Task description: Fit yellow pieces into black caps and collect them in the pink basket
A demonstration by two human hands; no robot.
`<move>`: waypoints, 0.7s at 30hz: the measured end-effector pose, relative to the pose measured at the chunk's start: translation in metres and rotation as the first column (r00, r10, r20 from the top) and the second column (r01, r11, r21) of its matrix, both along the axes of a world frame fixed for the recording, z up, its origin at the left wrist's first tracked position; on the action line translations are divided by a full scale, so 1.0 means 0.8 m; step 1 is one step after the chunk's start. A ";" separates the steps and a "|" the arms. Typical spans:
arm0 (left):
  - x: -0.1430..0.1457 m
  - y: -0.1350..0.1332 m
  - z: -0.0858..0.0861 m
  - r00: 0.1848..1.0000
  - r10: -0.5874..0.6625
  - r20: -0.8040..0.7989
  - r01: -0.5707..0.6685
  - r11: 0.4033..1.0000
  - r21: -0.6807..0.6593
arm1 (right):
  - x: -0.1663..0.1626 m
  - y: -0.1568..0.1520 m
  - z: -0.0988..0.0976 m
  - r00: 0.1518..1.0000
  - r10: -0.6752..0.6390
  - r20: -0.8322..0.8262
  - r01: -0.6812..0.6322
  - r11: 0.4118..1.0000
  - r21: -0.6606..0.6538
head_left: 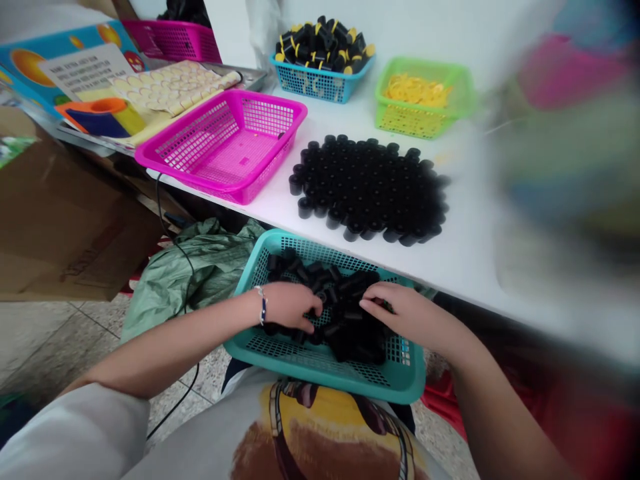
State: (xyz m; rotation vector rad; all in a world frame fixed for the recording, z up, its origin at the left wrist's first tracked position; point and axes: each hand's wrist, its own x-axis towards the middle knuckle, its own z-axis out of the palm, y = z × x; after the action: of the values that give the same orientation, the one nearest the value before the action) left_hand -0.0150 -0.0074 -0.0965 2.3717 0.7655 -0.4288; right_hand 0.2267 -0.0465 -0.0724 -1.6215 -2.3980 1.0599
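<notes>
A teal plastic mesh basket [325, 375] rests on my lap, heaped with short black plastic cylinders [345, 333]. My left hand [287, 305] is curled down among the cylinders at the left of the heap, its fingertips hidden between them. From the right, my right hand [395, 313] lies with its fingers apart on top of the heap, and I see nothing held in it.
Across the white table [465, 247] stand a pink mesh basket [225, 147], a massed group of upright black cylinders [367, 187], a blue basket [320, 83] of black pieces with yellow rings, and a green basket [420, 100] of yellow rings. A cardboard box [65, 227] and green plastic sack [185, 280] lie left.
</notes>
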 end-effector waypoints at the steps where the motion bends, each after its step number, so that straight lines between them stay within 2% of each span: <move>1: -0.001 -0.007 -0.005 0.999 -0.030 -0.024 0.030 0.999 0.013 | -0.008 -0.001 -0.002 1.000 0.020 -0.005 -0.020 0.999 0.029; 7: 0.001 -0.039 -0.030 0.997 0.026 -0.076 -0.012 0.984 0.179 | -0.067 -0.013 -0.023 0.953 0.294 0.068 -0.300 0.947 0.113; 10: 0.001 -0.048 -0.033 0.995 0.015 -0.095 0.007 0.974 0.228 | -0.083 -0.015 -0.029 0.929 0.351 0.113 -0.364 0.923 0.123; 12: -0.002 -0.049 -0.029 0.997 0.025 -0.075 -0.008 0.974 0.225 | -0.082 -0.013 -0.027 0.933 0.348 0.090 -0.357 0.925 0.129; 14: -0.008 -0.042 -0.020 0.996 0.080 -0.031 -0.074 0.986 0.146 | -0.076 -0.010 -0.020 0.951 0.310 0.024 -0.310 0.943 0.123; 16: -0.018 -0.029 -0.007 0.984 0.174 0.041 -0.173 0.985 -0.023 | -0.067 -0.008 -0.010 0.969 0.238 -0.064 -0.232 0.969 0.089; 19: -0.029 -0.011 0.009 0.924 0.330 0.195 -0.263 0.916 -0.304 | -0.057 -0.007 0.004 0.976 0.105 -0.190 -0.109 0.994 -0.011; 21: -0.031 -0.006 0.015 0.838 0.425 0.342 -0.287 0.877 -0.386 | -0.054 -0.009 0.007 0.960 -0.012 -0.279 -0.021 0.993 -0.118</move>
State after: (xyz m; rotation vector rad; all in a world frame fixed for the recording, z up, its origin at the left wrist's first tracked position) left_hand -0.0396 -0.0125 -0.0846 1.8603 0.8400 0.1156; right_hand 0.1832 -0.0536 -0.0669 -1.3878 -2.1935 1.3563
